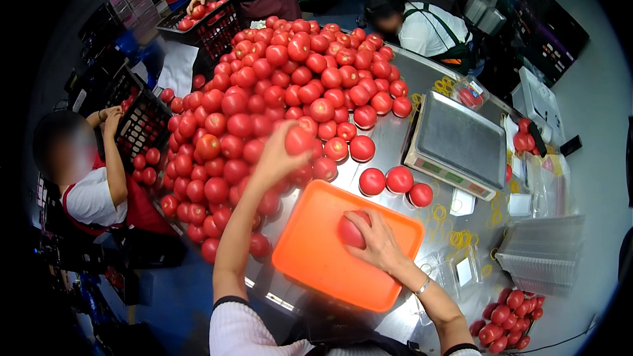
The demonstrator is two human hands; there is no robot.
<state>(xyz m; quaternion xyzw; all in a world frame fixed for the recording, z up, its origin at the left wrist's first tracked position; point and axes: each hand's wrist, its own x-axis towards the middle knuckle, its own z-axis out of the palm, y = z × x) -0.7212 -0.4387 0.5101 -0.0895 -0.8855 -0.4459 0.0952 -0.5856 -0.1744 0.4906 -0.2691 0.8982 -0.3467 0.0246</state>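
Note:
At the near edge of a large pile of red tomatoes, my left hand is closed round one tomato. The hand is slightly smeared by motion. My right hand, with a bracelet at its wrist, grips another tomato from above. That tomato is over an orange plastic tray, low against its bottom; whether it touches cannot be made out. Three tomatoes sit in a row on the metal table just beyond the tray.
A weighing scale stands to the right, near scattered yellow rubber bands and stacked clear plastic containers. More tomatoes lie at lower right. Co-workers handle black crates at left and far left; another person bends at the far side.

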